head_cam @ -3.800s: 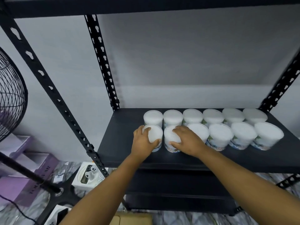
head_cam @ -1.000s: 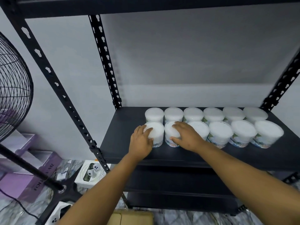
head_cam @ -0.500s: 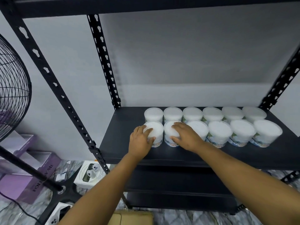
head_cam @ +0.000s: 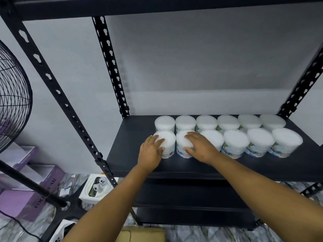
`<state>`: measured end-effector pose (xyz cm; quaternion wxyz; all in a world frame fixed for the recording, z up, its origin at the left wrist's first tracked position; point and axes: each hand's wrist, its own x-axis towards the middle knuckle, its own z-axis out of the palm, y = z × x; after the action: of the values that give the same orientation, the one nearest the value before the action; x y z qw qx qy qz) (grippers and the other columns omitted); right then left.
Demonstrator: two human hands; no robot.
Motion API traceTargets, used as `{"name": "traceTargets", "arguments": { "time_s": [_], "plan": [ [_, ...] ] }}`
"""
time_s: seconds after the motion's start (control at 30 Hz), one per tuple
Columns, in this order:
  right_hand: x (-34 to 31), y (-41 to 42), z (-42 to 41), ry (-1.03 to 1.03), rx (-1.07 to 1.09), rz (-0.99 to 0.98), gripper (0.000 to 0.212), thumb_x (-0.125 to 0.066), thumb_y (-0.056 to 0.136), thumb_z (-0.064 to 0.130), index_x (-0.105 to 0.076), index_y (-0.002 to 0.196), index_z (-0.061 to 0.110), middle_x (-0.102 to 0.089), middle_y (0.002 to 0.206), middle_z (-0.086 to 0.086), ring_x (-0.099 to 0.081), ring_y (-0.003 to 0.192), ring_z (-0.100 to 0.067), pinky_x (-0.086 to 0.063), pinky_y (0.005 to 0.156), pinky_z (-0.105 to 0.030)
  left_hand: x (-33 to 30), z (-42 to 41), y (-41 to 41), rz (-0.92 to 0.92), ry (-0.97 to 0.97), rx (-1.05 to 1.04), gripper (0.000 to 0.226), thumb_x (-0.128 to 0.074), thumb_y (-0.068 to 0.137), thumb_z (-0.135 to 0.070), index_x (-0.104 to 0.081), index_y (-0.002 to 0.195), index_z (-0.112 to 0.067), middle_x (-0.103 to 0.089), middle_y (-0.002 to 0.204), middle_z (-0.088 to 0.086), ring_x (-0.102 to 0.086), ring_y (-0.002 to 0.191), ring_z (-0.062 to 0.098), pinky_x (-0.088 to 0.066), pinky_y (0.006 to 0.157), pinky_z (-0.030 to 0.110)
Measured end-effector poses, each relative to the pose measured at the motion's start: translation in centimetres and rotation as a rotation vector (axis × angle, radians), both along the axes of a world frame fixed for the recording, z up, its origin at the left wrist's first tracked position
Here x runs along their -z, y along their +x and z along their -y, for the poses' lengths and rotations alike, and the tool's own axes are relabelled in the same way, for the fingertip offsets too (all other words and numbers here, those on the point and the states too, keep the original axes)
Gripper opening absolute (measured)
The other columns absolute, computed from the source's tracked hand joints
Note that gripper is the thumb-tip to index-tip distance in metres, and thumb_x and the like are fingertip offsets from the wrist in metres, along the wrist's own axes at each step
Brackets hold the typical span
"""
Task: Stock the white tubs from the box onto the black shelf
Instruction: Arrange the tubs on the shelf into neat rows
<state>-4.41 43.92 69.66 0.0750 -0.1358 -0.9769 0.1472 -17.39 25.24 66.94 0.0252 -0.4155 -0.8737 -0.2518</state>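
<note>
Lower left, a purple box (head_cam: 22,199) with partly readable lettering. On the black shelf (head_cam: 132,137), the left hand (head_cam: 150,152) curls fingers round one white tub (head_cam: 167,142); right hand (head_cam: 201,147) grips its neighbour (head_cam: 181,142), both labelled "COTTON BUDS".

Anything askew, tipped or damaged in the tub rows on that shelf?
Nothing stands out. Twelve white tubs stand upright, lids on, in two tidy rows of six on the black shelf. The left hand and right hand rest on the two leftmost front tubs. No spills or dents show.
</note>
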Motion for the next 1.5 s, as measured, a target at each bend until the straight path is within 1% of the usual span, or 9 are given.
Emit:
{"name": "traceTargets", "arguments": {
  "time_s": [0.1,0.2,0.37,0.73,1.03,1.2,1.3,1.37,1.5],
  "plan": [
    [0.0,0.0,0.0,0.012,-0.003,-0.008,0.056,-0.057,0.092,0.034,-0.042,0.139,0.008,-0.035,0.150,-0.011,-0.031,0.138,-0.024,-0.021,0.114,-0.030,0.0,0.0,0.2,0.012,0.019,-0.003,0.042,-0.053,0.095,-0.024,-0.050,0.136,-0.013,-0.037,0.148,0.011,-0.029,0.138,0.031,-0.028,0.111,0.045],
    [0.1,0.0,0.0,0.014,-0.001,-0.005,0.056,-0.057,0.091,0.034,-0.042,0.139,0.009,-0.035,0.150,-0.010,-0.030,0.138,-0.024,-0.021,0.114,-0.030,-0.2,-0.2,0.3,0.028,0.029,-0.027,0.048,-0.056,0.093,-0.030,-0.047,0.137,-0.012,-0.034,0.149,0.012,-0.028,0.137,0.029,-0.029,0.112,0.044],
    [0.1,-0.1,-0.1,-0.005,0.000,0.012,0.057,-0.057,0.091,0.035,-0.041,0.139,0.010,-0.035,0.149,-0.009,-0.031,0.138,-0.022,-0.022,0.114,-0.029,0.0,0.0,-0.1,0.086,0.055,0.012,0.041,-0.055,0.095,-0.024,-0.052,0.133,-0.011,-0.038,0.148,0.010,-0.029,0.139,0.029,-0.030,0.112,0.044],
    [-0.4,0.2,-0.4,-0.027,-0.026,0.017,0.055,-0.058,0.091,0.032,-0.042,0.139,0.011,-0.034,0.150,-0.005,-0.030,0.138,-0.019,-0.020,0.111,-0.022,0.0,0.2,-0.6,0.148,0.093,0.047,0.040,-0.056,0.095,-0.022,-0.053,0.133,-0.012,-0.038,0.149,0.007,-0.026,0.142,0.024,-0.025,0.115,0.036],
    [-0.6,0.5,-0.9,-0.048,-0.040,0.052,0.055,-0.057,0.092,0.033,-0.040,0.141,0.014,-0.032,0.151,-0.002,-0.029,0.139,-0.016,-0.020,0.109,-0.019,-0.1,0.3,-0.9,0.160,0.079,0.055,0.041,-0.056,0.095,-0.025,-0.052,0.134,-0.014,-0.037,0.150,0.005,-0.025,0.142,0.023,-0.025,0.116,0.038],
    [-0.7,0.6,-1.2,-0.061,-0.039,0.081,0.056,-0.057,0.091,0.033,-0.040,0.141,0.018,-0.030,0.153,0.000,-0.027,0.140,-0.014,-0.019,0.112,-0.021,-0.1,0.3,-0.9,0.146,0.071,0.049,0.041,-0.057,0.094,-0.026,-0.053,0.133,-0.014,-0.038,0.149,0.006,-0.026,0.141,0.024,-0.027,0.115,0.040],
    [-0.7,0.6,-1.2,-0.066,-0.036,0.077,0.057,-0.058,0.090,0.032,-0.040,0.141,0.017,-0.030,0.153,0.000,-0.027,0.140,-0.014,-0.016,0.112,-0.020,0.0,0.3,-1.0,0.132,0.070,0.055,0.041,-0.058,0.093,-0.025,-0.054,0.132,-0.013,-0.039,0.148,0.007,-0.027,0.141,0.026,-0.028,0.113,0.042],
    [-0.8,0.6,-1.0,-0.064,-0.030,0.068,0.059,-0.059,0.090,0.034,-0.038,0.142,0.017,-0.030,0.153,-0.001,-0.027,0.140,-0.014,-0.016,0.112,-0.020,-0.1,0.3,-0.9,0.122,0.072,0.055,0.043,-0.059,0.092,-0.026,-0.053,0.133,-0.013,-0.039,0.148,0.007,-0.027,0.141,0.025,-0.028,0.114,0.041],
    [-0.5,0.6,-0.5,-0.061,0.009,0.050,0.066,-0.057,0.090,0.043,-0.032,0.145,0.015,-0.025,0.155,-0.003,-0.022,0.142,-0.018,-0.017,0.116,-0.029,-0.5,0.1,-0.5,0.085,0.072,0.039,0.053,-0.056,0.092,-0.036,-0.045,0.138,-0.012,-0.036,0.150,0.007,-0.023,0.143,0.025,-0.023,0.116,0.039]
  ]
}}
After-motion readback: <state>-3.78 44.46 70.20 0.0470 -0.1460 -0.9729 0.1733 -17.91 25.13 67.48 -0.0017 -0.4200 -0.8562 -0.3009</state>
